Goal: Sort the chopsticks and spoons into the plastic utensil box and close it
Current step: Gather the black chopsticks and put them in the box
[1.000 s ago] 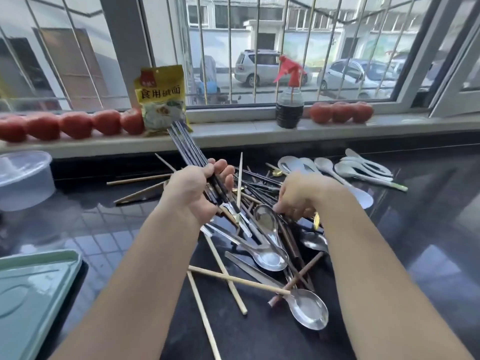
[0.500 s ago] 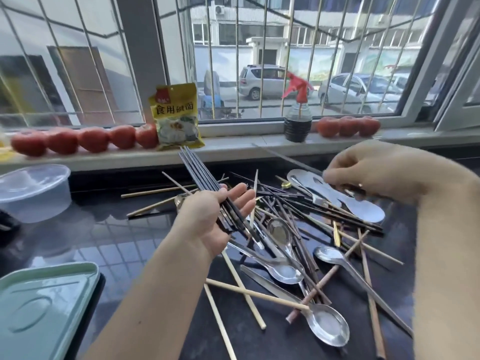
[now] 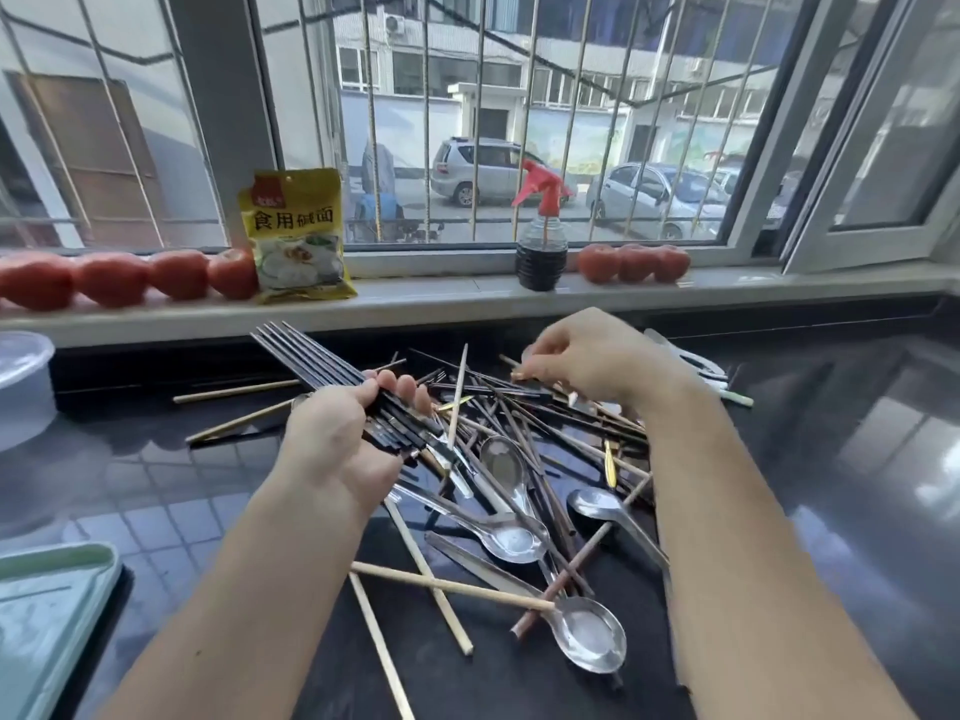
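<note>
My right hand (image 3: pixel 587 356) has dropped back onto the pile, pinching a dark chopstick (image 3: pixel 488 389) on the black counter (image 3: pixel 831 459). My left hand (image 3: pixel 343 439) grips the dark chopstick bundle (image 3: pixel 306 356). Metal spoons (image 3: pixel 592 641) lie nearer me.

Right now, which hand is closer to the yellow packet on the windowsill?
Left. The left hand sits below the yellow packet, holding dark chopsticks; the right hand is off to its right.
</note>
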The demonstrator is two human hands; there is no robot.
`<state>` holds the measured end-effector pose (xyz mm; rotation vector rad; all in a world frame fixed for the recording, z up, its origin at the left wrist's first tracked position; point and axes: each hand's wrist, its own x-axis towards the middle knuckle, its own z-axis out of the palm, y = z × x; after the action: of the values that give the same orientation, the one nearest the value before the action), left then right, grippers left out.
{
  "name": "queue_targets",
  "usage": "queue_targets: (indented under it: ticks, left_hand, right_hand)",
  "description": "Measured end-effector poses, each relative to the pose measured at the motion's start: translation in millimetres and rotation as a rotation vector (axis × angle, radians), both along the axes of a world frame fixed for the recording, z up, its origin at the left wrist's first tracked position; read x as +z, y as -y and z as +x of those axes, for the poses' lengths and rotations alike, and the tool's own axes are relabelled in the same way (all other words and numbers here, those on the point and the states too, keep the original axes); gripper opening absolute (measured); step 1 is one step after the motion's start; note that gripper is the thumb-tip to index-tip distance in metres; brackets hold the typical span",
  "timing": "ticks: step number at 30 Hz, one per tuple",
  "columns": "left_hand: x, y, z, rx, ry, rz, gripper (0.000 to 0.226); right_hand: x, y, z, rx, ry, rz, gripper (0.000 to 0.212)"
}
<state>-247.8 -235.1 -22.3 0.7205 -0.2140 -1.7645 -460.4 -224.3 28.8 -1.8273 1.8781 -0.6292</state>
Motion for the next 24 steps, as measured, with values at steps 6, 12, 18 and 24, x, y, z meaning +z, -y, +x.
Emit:
queue_targets:
  ticks: [6, 12, 18, 24]
  left_hand:
    - [-3.1, -3.1, -4.4, -0.163, 0.133, -0.04, 0.015]
    - [-0.1, -9.0, -5.9, -0.248, 0.214, -0.1, 0.016]
    - [9.9, -18.6, -14.4, -0.226, 0.324, -0.197, 0.019]
    - [7.3, -20.3, -24.4, -0.268, 0.239, -0.22, 0.033]
  right_hand:
    - [-34.1, 11.8, -55.1, -0.247, -0.323, 0.282, 0.03]
    - [-71.5, 35.0, -35.2, -0.175, -0.404, 0.363, 0.035]
    - [-9.3, 5.1, -29.0, -0.059, 0.579, 0.008, 0.016]
    - [-13.3, -1.5, 54.9, 0.082, 0.337, -0.158, 0.015]
